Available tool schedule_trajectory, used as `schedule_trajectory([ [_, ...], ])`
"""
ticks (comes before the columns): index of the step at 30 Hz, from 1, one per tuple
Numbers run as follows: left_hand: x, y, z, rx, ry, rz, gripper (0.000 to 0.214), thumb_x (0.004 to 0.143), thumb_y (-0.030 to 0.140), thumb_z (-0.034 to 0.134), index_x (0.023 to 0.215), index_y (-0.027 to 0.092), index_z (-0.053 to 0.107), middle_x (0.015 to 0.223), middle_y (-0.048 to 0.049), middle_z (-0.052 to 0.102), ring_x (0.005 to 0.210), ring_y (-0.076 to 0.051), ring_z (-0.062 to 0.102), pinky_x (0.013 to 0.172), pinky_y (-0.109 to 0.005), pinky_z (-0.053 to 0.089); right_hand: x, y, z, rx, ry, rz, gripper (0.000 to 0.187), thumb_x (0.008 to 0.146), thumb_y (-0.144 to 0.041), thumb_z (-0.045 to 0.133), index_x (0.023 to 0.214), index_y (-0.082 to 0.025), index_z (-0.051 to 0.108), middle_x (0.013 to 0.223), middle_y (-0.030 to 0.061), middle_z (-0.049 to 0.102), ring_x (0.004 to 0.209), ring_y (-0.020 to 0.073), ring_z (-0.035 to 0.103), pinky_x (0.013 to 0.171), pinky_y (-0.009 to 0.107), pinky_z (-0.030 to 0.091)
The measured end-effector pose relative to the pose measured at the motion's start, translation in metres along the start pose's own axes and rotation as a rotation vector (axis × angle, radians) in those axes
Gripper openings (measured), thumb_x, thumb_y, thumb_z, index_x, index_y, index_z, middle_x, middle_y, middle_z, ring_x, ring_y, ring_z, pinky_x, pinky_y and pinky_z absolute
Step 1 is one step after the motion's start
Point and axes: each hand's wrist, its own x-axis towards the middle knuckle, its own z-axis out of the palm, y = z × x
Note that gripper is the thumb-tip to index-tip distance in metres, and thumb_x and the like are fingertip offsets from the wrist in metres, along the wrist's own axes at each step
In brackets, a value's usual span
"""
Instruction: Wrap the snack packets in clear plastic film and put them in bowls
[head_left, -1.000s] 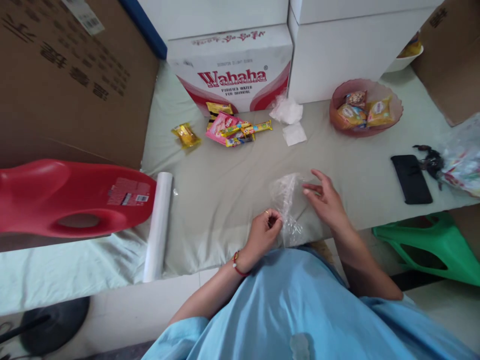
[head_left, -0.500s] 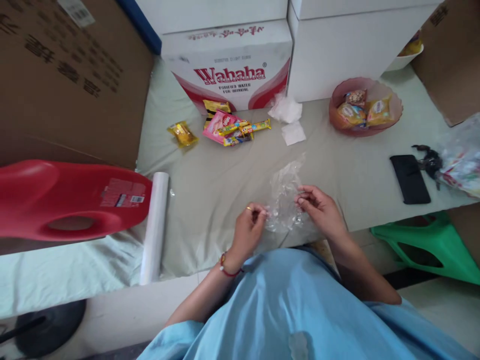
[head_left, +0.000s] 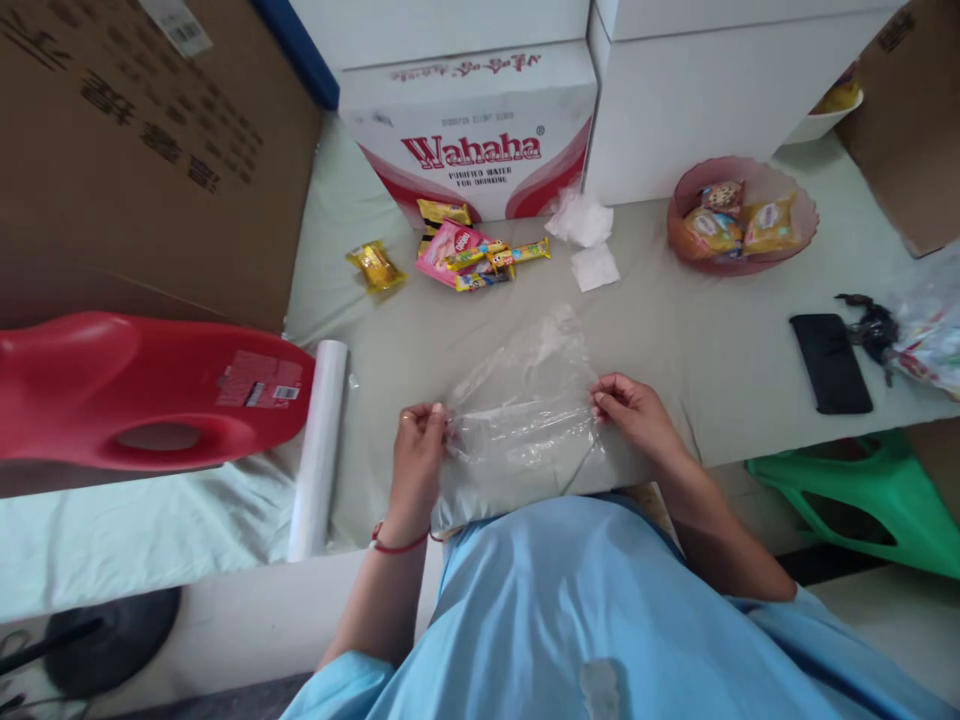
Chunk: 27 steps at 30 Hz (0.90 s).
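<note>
Pinching opposite edges of a clear plastic bag [head_left: 521,420], the left hand [head_left: 416,450] and the right hand [head_left: 630,415] hold it stretched flat between them, low over the near edge of the cloth-covered table [head_left: 420,360], each hand closed on the film with thumb against fingers; the bag's far corner stands up crumpled beyond the hands; a red cord bracelet [head_left: 394,545] circles the left wrist; well to the left of the left hand lies a white roll of film [head_left: 319,450], touching a red plastic stool [head_left: 142,390] laid on its side; beyond the hands, a pile of snack packets [head_left: 476,255] lies on the cloth, with a single yellow packet [head_left: 373,268] just left of it and crumpled white tissues [head_left: 586,235] to its right; to the right of the right hand, well apart, a black phone [head_left: 830,362] lies flat, a dark bunch of keys [head_left: 870,322] beside it; farther off, a pink bowl [head_left: 802,195] holds wrapped snacks; behind the pile stands a Wahaha box [head_left: 469,140], white boxes [head_left: 697,100] next to it, and a brown carton [head_left: 150,150] far left.
</note>
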Motion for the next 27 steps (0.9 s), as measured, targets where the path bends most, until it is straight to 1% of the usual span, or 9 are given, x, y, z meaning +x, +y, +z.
schedule_trajectory([
  [4, 0.026, 0.020, -0.015, 0.349, -0.015, 0.249, 0.071, 0.080, 0.066, 0.075, 0.131, 0.020, 0.057, 0.133, -0.0170, 0.064, 0.122, -0.033, 0.063, 0.101, -0.047, 0.051, 0.001, -0.004, -0.006, -0.101, -0.063, -0.052, 0.017, 0.086, -0.040, 0.068, 0.092, -0.024, 0.069, 0.082, 0.0005, 0.072, 0.065, 0.0159, 0.066, 0.065, 0.031, 0.058],
  [7, 0.041, 0.040, -0.007, 0.328, -0.187, 0.309, 0.089, 0.077, 0.064, 0.079, 0.149, 0.022, 0.048, 0.140, -0.0162, 0.064, 0.113, -0.030, 0.066, 0.096, -0.043, 0.052, 0.001, -0.006, -0.016, -0.225, -0.149, -0.113, 0.019, 0.088, -0.041, 0.068, 0.095, -0.024, 0.071, 0.082, 0.0010, 0.072, 0.070, 0.0177, 0.068, 0.069, 0.032, 0.059],
  [10, 0.049, 0.050, 0.020, 0.258, -0.326, 0.281, 0.075, 0.076, 0.056, 0.082, 0.137, 0.018, 0.059, 0.100, -0.0076, 0.074, 0.083, -0.022, 0.067, 0.074, -0.032, 0.049, 0.002, -0.012, -0.021, -0.269, -0.172, -0.175, 0.051, 0.083, -0.047, 0.079, 0.128, -0.026, 0.069, 0.113, 0.0085, 0.076, 0.101, 0.0244, 0.073, 0.083, 0.037, 0.061],
  [12, 0.049, 0.051, 0.041, 0.203, -0.389, 0.255, 0.046, 0.083, 0.052, 0.075, 0.113, 0.017, 0.069, 0.070, 0.0006, 0.063, 0.063, -0.017, 0.058, 0.061, -0.029, 0.041, 0.006, -0.019, -0.019, -0.255, -0.114, -0.212, 0.081, 0.076, -0.050, 0.087, 0.148, -0.027, 0.057, 0.132, 0.0130, 0.070, 0.119, 0.0278, 0.069, 0.091, 0.040, 0.060],
  [14, 0.048, 0.048, 0.057, 0.117, -0.405, 0.254, 0.031, 0.091, 0.050, 0.064, 0.095, 0.019, 0.068, 0.058, 0.0038, 0.054, 0.053, -0.015, 0.050, 0.056, -0.027, 0.036, 0.016, -0.023, -0.014, -0.240, -0.055, -0.225, 0.083, 0.076, -0.050, 0.086, 0.149, -0.028, 0.055, 0.126, 0.0120, 0.071, 0.113, 0.0262, 0.070, 0.087, 0.038, 0.060],
  [16, 0.049, 0.044, 0.064, 0.023, -0.360, 0.254, 0.029, 0.097, 0.049, 0.056, 0.091, 0.021, 0.064, 0.055, 0.0046, 0.054, 0.050, -0.014, 0.049, 0.055, -0.027, 0.036, 0.031, -0.022, -0.008, -0.215, -0.023, -0.189, 0.058, 0.083, -0.052, 0.077, 0.133, -0.025, 0.066, 0.099, 0.0064, 0.074, 0.087, 0.0211, 0.070, 0.072, 0.033, 0.057],
  [19, 0.061, 0.036, 0.060, -0.026, -0.186, 0.210, 0.027, 0.099, 0.048, 0.052, 0.093, 0.022, 0.060, 0.053, 0.0070, 0.049, 0.047, -0.013, 0.046, 0.052, -0.026, 0.035, 0.059, -0.017, -0.005, -0.194, 0.073, -0.136, 0.033, 0.087, -0.054, 0.065, 0.094, -0.022, 0.071, 0.068, -0.0002, 0.062, 0.059, 0.0153, 0.054, 0.055, 0.028, 0.045],
  [24, 0.093, 0.029, 0.041, -0.019, 0.098, 0.134, 0.025, 0.096, 0.047, 0.059, 0.098, 0.022, 0.056, 0.062, 0.0075, 0.050, 0.049, -0.010, 0.042, 0.050, -0.023, 0.031, 0.097, -0.014, -0.003, -0.307, 0.243, -0.225, 0.030, 0.084, -0.051, 0.062, 0.081, -0.021, 0.065, 0.066, -0.0004, 0.057, 0.062, 0.0154, 0.048, 0.060, 0.028, 0.038],
  [27, 0.094, 0.031, 0.031, -0.219, 0.012, -0.070, 0.043, 0.097, 0.064, 0.052, 0.108, 0.023, 0.050, 0.076, 0.0005, 0.066, 0.050, -0.011, 0.054, 0.048, -0.023, 0.035, 0.110, -0.017, 0.000, -0.374, 0.323, -0.264, 0.027, 0.085, -0.048, 0.059, 0.081, -0.021, 0.064, 0.072, 0.0023, 0.062, 0.067, 0.0171, 0.052, 0.067, 0.030, 0.040],
])
